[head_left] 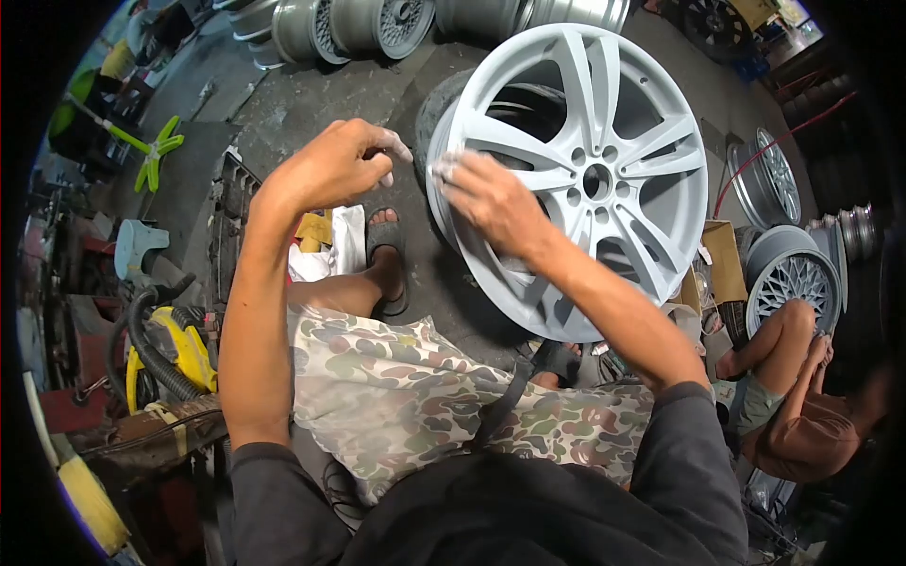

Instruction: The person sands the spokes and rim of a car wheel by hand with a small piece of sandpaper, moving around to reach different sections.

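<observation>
A large pale grey alloy wheel rim with split spokes sits tilted in front of me, its face toward me. My right hand is over the rim's left edge, its whitened fingertips smeared by motion. To the left of the rim, my left hand hangs in the air, bent at the wrist. Its index finger points toward the rim and its thumb is apart, both dusted white, with nothing visible in it. Behind the rim, a darker round piece shows partly.
More wheel rims stand at the back, and others at the right. A cardboard box is beside the rim. A person sits at lower right. Yellow equipment with a black hose and a green fan-shaped piece are left.
</observation>
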